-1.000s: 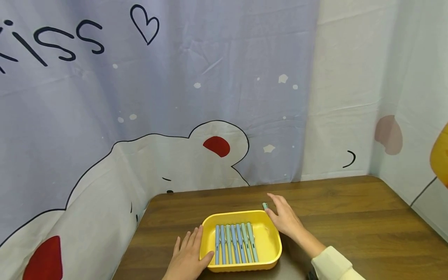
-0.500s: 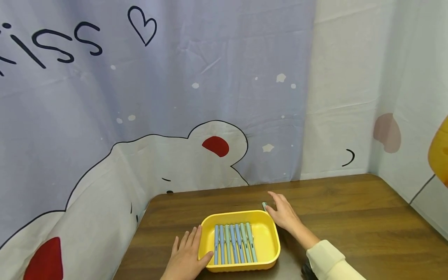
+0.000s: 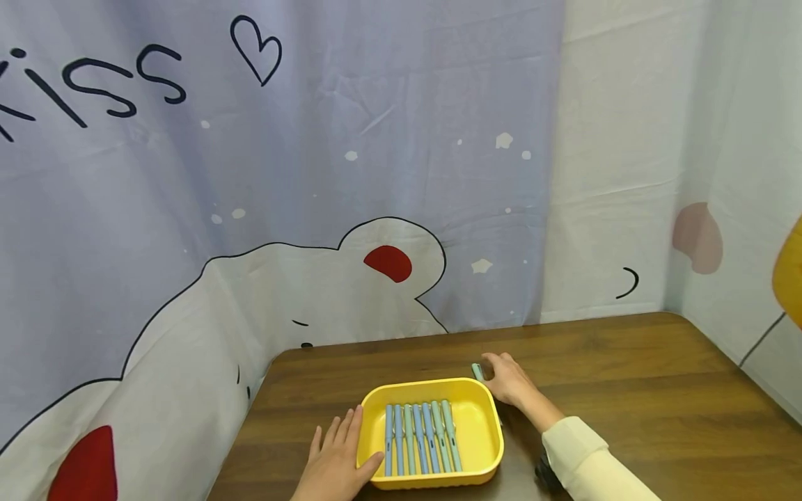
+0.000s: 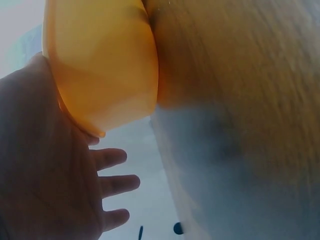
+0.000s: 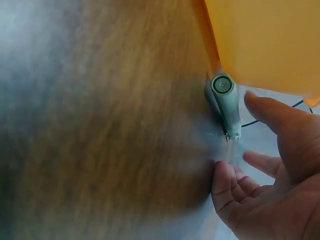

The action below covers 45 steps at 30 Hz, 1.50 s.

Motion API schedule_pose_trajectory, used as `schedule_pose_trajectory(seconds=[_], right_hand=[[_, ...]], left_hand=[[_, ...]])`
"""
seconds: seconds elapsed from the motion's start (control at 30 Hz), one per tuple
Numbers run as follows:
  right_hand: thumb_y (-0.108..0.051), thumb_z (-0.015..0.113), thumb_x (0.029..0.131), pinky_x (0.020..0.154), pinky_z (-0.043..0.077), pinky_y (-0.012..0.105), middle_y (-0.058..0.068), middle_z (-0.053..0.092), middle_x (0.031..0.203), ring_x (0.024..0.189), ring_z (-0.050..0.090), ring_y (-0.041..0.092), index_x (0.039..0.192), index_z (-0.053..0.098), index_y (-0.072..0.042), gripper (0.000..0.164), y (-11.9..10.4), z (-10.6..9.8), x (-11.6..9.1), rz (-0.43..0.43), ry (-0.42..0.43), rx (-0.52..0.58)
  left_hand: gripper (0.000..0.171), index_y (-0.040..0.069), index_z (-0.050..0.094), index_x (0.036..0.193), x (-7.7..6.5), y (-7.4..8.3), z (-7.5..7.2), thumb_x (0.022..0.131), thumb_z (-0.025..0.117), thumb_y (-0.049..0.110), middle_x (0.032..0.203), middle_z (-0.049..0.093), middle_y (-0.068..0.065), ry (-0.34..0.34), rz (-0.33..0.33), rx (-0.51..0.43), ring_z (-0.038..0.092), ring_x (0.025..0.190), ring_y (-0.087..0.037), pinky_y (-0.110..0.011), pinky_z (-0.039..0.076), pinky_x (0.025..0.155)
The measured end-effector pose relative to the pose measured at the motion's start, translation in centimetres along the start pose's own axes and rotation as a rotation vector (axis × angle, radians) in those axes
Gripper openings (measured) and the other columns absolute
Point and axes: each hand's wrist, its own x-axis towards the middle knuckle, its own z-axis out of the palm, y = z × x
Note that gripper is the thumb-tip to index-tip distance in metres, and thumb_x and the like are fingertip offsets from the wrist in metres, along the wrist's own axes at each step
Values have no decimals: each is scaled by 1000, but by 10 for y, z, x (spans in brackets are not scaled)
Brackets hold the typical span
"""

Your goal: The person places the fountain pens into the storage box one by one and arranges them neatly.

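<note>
A yellow tray stands on the table, with blue pens and green pens lying side by side in it. My left hand rests against the tray's left side, fingers spread and mostly straight, thumb by the front left corner. Beside the tray's right wall, another green pen lies on the table. Around this pen my right hand holds its thumb and bent fingers apart; in the right wrist view a gap shows between thumb and pen. The tray hides part of that pen in the head view.
The brown wooden table extends to the right and behind the tray. A printed curtain hangs along its back and sides. Some dark object shows beneath the right sleeve.
The right hand's fingers have bent and drawn in around the pen beside the tray. More of that pen's far end shows now. The left hand and tray have stayed put.
</note>
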Motion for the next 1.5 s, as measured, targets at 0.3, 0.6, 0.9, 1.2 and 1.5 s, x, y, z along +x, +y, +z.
schedule_pose_trajectory(seconds=[0.3,0.6,0.9,1.2,1.5], right_hand=[[-19,77,86,84,53,48,15,68,112,97,63,30,123,67,-4,41,4,-11,2,-16,-56,-105],[-16,81,84,76,54,41,17,70,115,86,62,25,119,70,-6,38,6,-20,0,35,-92,-101],[-17,84,83,71,52,40,18,70,115,82,59,26,114,72,-10,34,6,-24,-3,56,-91,-104],[-20,85,83,54,50,27,17,68,100,65,59,20,113,71,-4,37,9,-28,-8,126,-115,-51],[-15,82,85,60,56,33,14,62,97,78,60,23,107,64,0,32,14,-34,-9,196,-166,150]], left_hand=[[92,6,27,160,0,1,1,95,55,64,158,40,-20,1,9,8,38,141,-49,-75,17,113],[91,5,28,160,0,1,0,95,58,62,157,41,-21,15,20,-6,39,140,-50,-76,17,112],[92,5,28,160,0,1,0,95,56,64,156,42,-20,2,8,6,40,140,-49,-75,18,112],[93,7,25,161,-1,0,0,95,56,64,157,40,-20,-34,-17,7,38,141,-49,-75,17,113],[90,5,27,160,-1,1,0,96,58,60,156,42,-21,3,13,7,40,140,-49,-76,18,112]])
